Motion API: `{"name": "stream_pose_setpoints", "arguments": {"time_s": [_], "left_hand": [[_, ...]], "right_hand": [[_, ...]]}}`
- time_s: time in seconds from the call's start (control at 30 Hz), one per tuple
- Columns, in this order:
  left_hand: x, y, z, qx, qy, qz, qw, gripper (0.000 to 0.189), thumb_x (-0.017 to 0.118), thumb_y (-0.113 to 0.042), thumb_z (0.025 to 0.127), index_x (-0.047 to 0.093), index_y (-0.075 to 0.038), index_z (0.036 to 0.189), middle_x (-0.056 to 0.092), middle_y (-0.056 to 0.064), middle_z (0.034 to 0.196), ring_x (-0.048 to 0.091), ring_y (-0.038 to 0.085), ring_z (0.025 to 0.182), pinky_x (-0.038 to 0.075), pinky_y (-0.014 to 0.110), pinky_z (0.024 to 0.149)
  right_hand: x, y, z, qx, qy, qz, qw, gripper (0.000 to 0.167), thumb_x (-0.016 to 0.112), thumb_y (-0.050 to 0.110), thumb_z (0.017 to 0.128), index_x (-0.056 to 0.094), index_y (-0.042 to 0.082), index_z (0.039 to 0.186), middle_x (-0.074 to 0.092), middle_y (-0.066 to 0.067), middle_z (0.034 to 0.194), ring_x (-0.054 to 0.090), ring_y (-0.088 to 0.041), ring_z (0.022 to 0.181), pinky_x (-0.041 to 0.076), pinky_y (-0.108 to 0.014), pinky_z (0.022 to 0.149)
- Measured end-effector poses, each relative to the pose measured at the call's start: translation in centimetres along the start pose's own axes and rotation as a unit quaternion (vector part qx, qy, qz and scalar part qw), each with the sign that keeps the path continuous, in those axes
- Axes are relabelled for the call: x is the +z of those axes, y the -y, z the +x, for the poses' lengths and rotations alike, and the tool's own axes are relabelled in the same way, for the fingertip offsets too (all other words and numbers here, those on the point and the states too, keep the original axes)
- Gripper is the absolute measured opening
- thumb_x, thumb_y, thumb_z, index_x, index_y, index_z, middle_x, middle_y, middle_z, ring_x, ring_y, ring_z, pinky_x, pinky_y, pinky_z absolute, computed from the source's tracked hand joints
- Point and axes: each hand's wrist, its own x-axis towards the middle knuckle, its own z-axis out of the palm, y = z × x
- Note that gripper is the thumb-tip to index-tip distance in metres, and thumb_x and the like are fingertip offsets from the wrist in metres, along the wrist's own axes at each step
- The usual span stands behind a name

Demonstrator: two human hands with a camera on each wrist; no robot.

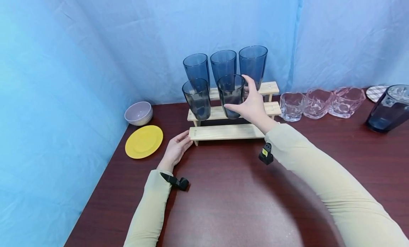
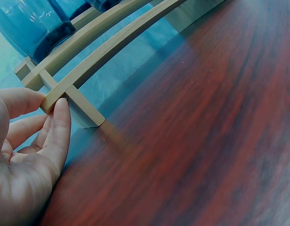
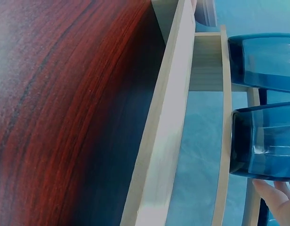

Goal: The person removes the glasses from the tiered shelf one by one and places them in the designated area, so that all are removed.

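Tumblers: smooth, glossy, see-through, glass by look. Rack: smooth matt wood. Tabletop: streaky wood grain, sheen. Backdrop: creased cloth. Sleeves: matt fabric.

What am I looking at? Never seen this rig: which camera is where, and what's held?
No machine: it's a person's left hand and right hand, both bare. The wide picture comes from a camera worn on the head, looking forward and down; the two close-ups come from small cameras on the wrists.

On the table stands a three-step wooden rack. The right hand grips a dark glass at the middle step; the left hand pinches the left end of the lowest step. Four other dark glasses stand on the rack.

Further left: a yellow plate and a bowl. Further right: three short glasses.
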Motion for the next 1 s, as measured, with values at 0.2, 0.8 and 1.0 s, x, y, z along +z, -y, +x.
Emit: {"name": "stream_pose_setpoints", "arguments": {"time_s": [0.2, 0.8, 1.0], "left_hand": [[0.0, 0.1, -0.1, 0.004, -0.001, 0.002, 1.0, 0.047, 0.045, 0.0, 0.098, 0.035, 0.002, 0.144, 0.039, 0.02, 0.144, 0.06, 0.004, 0.095, 0.052, 0.014, 0.082], [0.2, -0.1, -0.2, -0.003, -0.006, -0.004, 1.0, 0.047, 0.046, 0.0, 0.097, 0.037, 0.001, 0.143, 0.041, 0.019, 0.142, 0.061, 0.001, 0.09, 0.052, 0.013, 0.08], [0.1, -0.2, -0.2, -0.001, -0.004, 0.004, 1.0, 0.047, 0.046, 0.0, 0.098, 0.036, 0.001, 0.144, 0.04, 0.019, 0.143, 0.061, 0.002, 0.092, 0.052, 0.014, 0.081]], "right_hand": [[0.1, -0.2, 0.0, -0.002, -0.013, 0.008, 0.9999, 0.102, 0.085, 0.029, 0.069, 0.02, 0.026, 0.149, 0.047, -0.019, 0.132, 0.045, -0.03, 0.123, 0.046, -0.05, 0.094], [-2.0, -0.9, -0.6, -0.001, -0.04, 0.026, 0.9989, 0.103, 0.086, 0.03, 0.066, 0.023, 0.029, 0.148, 0.051, -0.017, 0.127, 0.053, -0.028, 0.111, 0.048, -0.046, 0.093], [-3.2, -0.6, -1.3, -0.013, -0.058, 0.032, 0.9977, 0.103, 0.087, 0.027, 0.066, 0.024, 0.029, 0.148, 0.05, -0.015, 0.124, 0.054, -0.027, 0.11, 0.048, -0.043, 0.09]]}}
